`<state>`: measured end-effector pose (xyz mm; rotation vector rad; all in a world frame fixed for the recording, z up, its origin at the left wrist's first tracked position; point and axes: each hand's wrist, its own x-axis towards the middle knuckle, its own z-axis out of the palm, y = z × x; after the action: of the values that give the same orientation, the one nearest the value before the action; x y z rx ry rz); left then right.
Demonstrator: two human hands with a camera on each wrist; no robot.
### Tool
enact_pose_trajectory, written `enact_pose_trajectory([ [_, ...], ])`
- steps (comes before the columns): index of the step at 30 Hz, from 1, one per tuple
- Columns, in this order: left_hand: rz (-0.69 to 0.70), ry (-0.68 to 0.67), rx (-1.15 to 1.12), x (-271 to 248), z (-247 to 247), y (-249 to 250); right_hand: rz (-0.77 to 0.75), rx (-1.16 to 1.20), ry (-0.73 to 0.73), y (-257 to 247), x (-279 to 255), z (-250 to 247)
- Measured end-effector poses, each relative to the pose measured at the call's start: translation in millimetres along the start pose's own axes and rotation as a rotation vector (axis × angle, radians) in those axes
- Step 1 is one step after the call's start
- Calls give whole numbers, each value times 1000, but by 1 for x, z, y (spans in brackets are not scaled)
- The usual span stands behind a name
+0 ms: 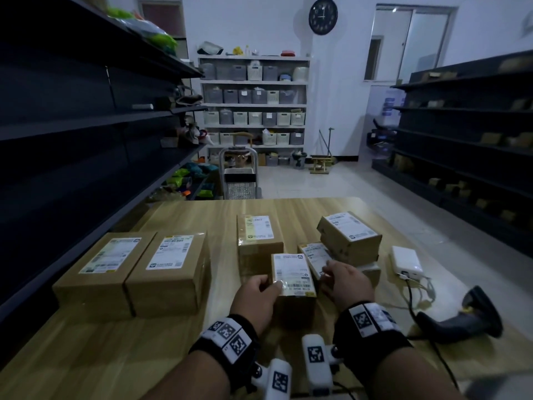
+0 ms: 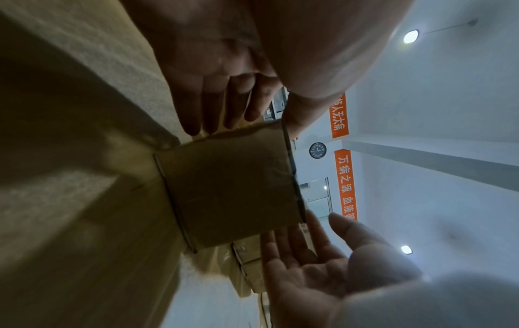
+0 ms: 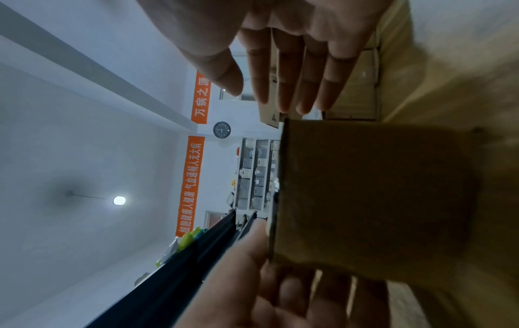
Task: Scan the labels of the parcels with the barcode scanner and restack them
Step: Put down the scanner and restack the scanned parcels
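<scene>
Left hand (image 1: 253,295), right hand (image 1: 346,284) flank boxy cardboard parcel (image 1: 297,308) — glossy label (image 1: 291,272).

1. You're standing in a stockroom where parcels are handled: dark metal shelving (image 1: 86,122) lines your left, and a second shelving run (image 1: 467,134) on your right holds small boxes.
2. Against the far wall, a white rack (image 1: 253,105) is packed with rows of storage bins, and a trolley (image 1: 240,184) is parked before it.
3. The wooden surface (image 1: 86,356) before you carries cardboard parcels (image 1: 170,272) with shipping labels and a barcode scanner (image 1: 461,321).
4. Orange banners (image 2: 346,184) and a clock (image 1: 323,16) hang on the white wall.
</scene>
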<state>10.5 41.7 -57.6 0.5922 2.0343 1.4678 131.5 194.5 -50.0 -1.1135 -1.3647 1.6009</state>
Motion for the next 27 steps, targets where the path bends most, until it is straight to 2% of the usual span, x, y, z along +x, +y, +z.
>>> enact_pose_trajectory([
  [4,11,-1,-27,4,-1,-2,-11,-95,-89,22,4,7],
  [9,80,19,-90,-3,-31,17,-44,-25,-133,-1,-22,32],
  [12,181,77,-72,-13,-60,33,-116,46,-197,-14,-32,54],
  [16,245,176,-110,-29,-114,55,-143,141,-336,-39,-60,104],
  [21,195,359,-133,-33,-197,57,-127,187,-529,-51,-87,188],
  [27,186,500,-129,-30,-289,51,-96,193,-663,-55,-124,281],
])
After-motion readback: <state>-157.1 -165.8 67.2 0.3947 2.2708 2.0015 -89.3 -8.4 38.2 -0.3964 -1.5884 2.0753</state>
